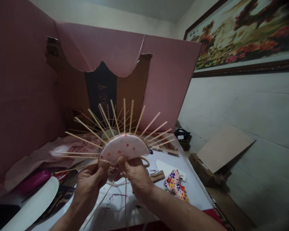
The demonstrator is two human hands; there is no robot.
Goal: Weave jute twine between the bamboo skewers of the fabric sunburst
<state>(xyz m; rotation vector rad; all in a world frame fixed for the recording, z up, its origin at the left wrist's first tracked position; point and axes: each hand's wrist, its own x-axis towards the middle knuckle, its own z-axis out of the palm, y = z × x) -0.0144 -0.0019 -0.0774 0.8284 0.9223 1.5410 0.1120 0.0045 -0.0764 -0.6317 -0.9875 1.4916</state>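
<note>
Indoors, a dotted half-disc point(125, 148) over a white table point(195, 196) — pink panel point(170, 83) behind.

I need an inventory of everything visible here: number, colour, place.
Dotted half-circle: 1, white and red, between hands
Sticks: many, pale wood, fanned around its edge
Second fan: 1, green-centred, behind
Cardboard: 1, brown and dark, at back
Panels: 2, pink, left and back
Cloth: 1, pink, table's left
Flowered toy: 1, multicoloured, table's right
Scraps: several, brown and white, tabletop
Object: 1, magenta, left
Curved strip: 1, white, left front
Table: 1, white, below
Picture: 1, multicoloured, right wall
Board: 1, tan, right of table
Left hand: 1, lower left
Right hand: 1, lower centre
</note>
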